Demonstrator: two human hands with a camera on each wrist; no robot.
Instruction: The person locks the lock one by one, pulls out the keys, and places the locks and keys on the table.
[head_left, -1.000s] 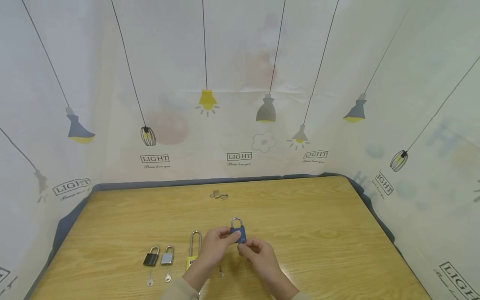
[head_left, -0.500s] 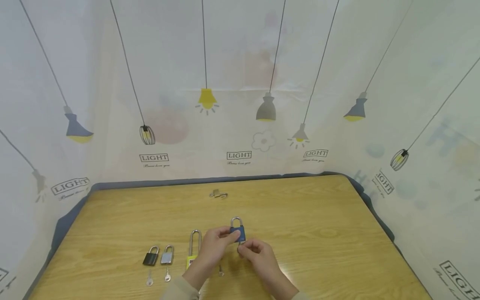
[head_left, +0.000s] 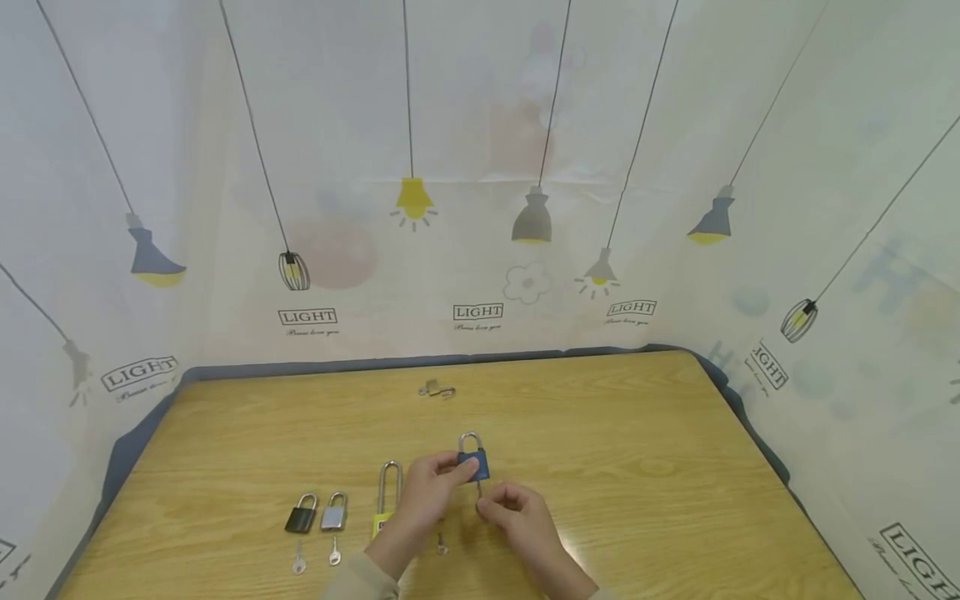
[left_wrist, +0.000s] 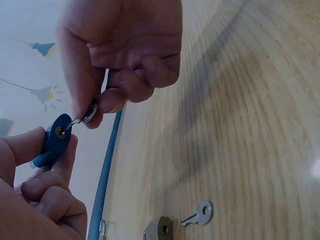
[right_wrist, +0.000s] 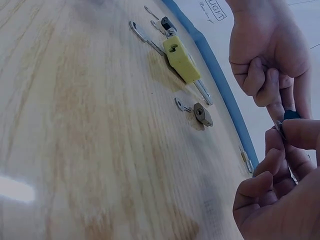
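My left hand [head_left: 429, 496] holds a blue padlock [head_left: 473, 467] by its body, thumb on the front, with the closed shackle pointing up and away. A key [left_wrist: 91, 112] is pinched between thumb and fingers of my right hand [head_left: 519, 515], just below the padlock. In the left wrist view the key's blade reaches the keyhole in the padlock's underside; how deep it sits I cannot tell. Both hands are above the table. Fingers hide most of the padlock [right_wrist: 291, 115] in the right wrist view.
On the wooden table [head_left: 660, 467], left of the hands, lie a black padlock [head_left: 301, 520], a silver padlock [head_left: 333, 513] and a yellow long-shackle padlock [head_left: 381, 522]. Loose keys [head_left: 335, 552] lie below them. Another small padlock [right_wrist: 202, 114] has a key beside it. Farther back lies an unlocked padlock [head_left: 435, 388].
My right hand has drawn slightly away from the padlock, so more of the key's blade shows between them. The left hand with the padlock has shifted very slightly up and left.
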